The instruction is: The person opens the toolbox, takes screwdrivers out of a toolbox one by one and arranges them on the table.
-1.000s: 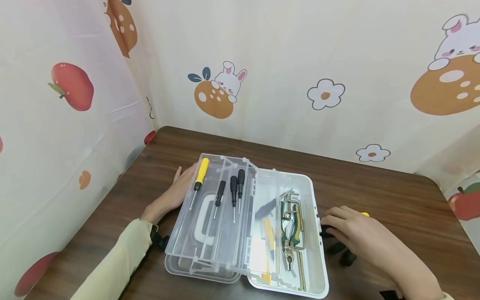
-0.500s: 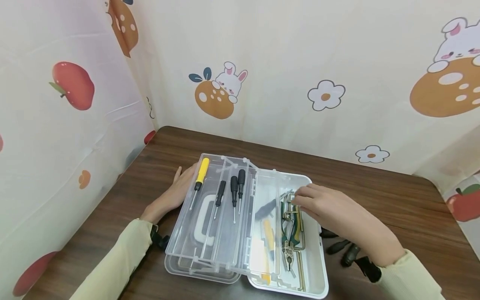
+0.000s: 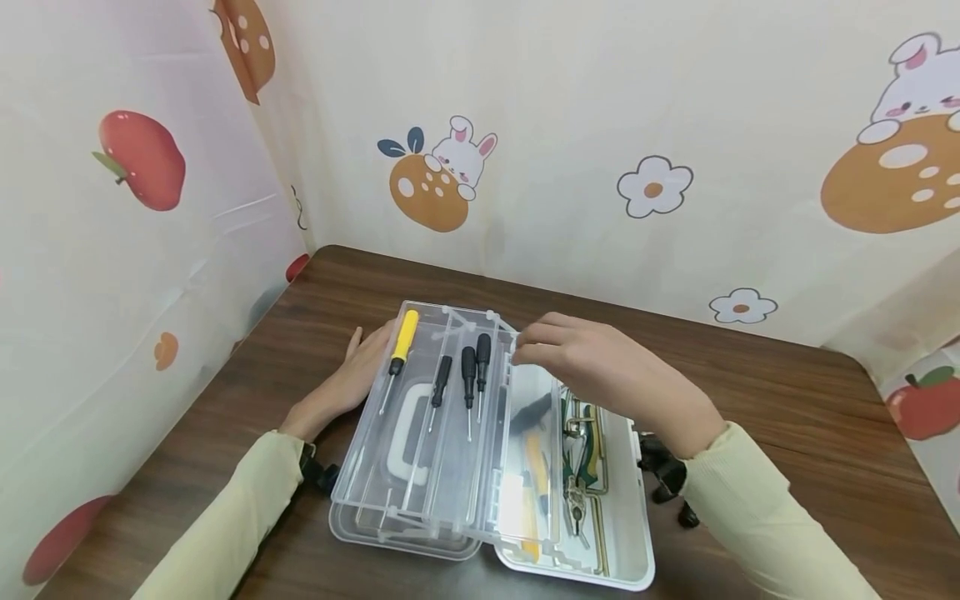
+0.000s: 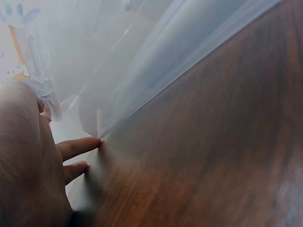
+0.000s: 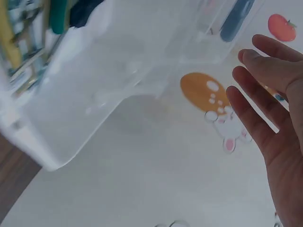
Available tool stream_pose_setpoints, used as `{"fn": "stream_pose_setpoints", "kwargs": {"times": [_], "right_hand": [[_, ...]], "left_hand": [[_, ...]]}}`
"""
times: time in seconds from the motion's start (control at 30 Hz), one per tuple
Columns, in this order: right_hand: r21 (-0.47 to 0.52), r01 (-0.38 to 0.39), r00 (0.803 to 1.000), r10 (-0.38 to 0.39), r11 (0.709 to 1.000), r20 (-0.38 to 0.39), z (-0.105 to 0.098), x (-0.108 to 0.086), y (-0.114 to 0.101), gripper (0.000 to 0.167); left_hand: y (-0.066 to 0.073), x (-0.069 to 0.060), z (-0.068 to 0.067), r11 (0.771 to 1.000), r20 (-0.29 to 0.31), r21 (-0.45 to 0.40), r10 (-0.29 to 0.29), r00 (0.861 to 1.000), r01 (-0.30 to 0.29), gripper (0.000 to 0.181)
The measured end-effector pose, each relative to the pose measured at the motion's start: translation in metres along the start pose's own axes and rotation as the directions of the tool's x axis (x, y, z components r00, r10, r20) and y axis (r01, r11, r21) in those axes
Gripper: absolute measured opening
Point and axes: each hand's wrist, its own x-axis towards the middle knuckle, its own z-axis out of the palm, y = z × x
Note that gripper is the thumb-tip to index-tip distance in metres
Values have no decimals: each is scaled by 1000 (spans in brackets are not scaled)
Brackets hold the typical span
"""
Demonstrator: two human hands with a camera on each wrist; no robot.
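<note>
Head view: right hand (image 3: 600, 358) hovers over the toolbox (image 3: 628, 517), left hand (image 3: 356, 372) touches its side, each grip spread.

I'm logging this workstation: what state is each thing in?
White toolbox, open
Clear tray, swung out left, holding screwdrivers
Yellow screwdriver, lying in tray
Black screwdrivers, lying in tray
Pliers, lying in toolbox
Brass L-shaped rods, lying in toolbox
Left hand, beside tray
Right hand, empty, above toolbox
</note>
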Motion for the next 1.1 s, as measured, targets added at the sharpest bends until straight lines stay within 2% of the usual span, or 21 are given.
{"fn": "stream_pose_setpoints", "kwargs": {"times": [0.07, 0.27, 0.47, 0.67, 0.93, 1.1], "right_hand": [[-31, 40, 999, -40, 999, 2, -1, 12, -3, 59], [-85, 136, 990, -133, 987, 41, 0, 44, -13, 38], [-101, 202, 975, -191, 974, 109, -1, 65, -21, 25], [-79, 198, 967, -182, 977, 176, -1, 74, -25, 23], [-55, 198, 963, -184, 979, 198, 1, 79, -29, 25], [-78, 204, 957, -182, 976, 226, 2, 85, -32, 25]], "left_hand": [[1, 0, 0, 1000, -2, 2, -2, 1000, 2, 65], [1, -1, 0, 1000, -10, -6, 2, 1000, -2, 65], [2, -1, -1, 1000, -12, -12, -2, 1000, 1, 65], [4, 1, 0, 1000, -6, -29, 4, 1000, -4, 64], [4, 2, 0, 1000, -16, -9, 9, 1000, -9, 64], [3, 0, 0, 1000, -15, -27, -2, 1000, 2, 64]]}}
